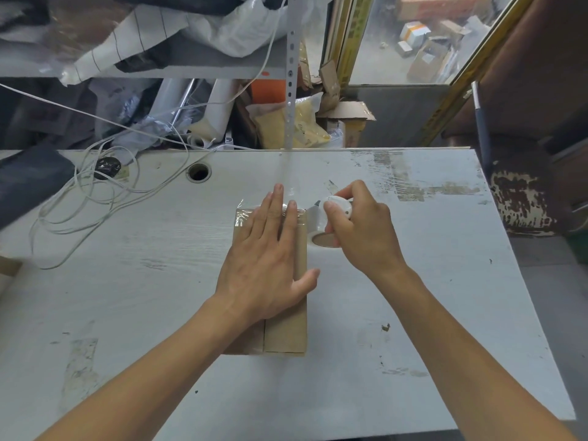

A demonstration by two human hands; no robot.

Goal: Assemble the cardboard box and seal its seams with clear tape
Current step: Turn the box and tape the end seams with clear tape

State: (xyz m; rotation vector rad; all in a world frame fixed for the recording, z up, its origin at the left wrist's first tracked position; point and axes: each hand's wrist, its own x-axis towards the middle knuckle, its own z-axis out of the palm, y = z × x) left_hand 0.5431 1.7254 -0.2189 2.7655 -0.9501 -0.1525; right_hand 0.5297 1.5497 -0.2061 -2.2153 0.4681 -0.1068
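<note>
On the unlabelled cardboard box (286,329) the left hand (267,265) presses flat, right hand (359,230) gripping a white cutter (337,206).

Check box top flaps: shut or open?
Shut. Both flaps of the cardboard box lie flat, meeting at the centre seam; the left hand presses them down.

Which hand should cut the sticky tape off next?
The right hand, probably. It already holds the white cutter beside the tape roll at the box's far end. The left hand lies flat on the box, pressing the clear tape down.
</note>
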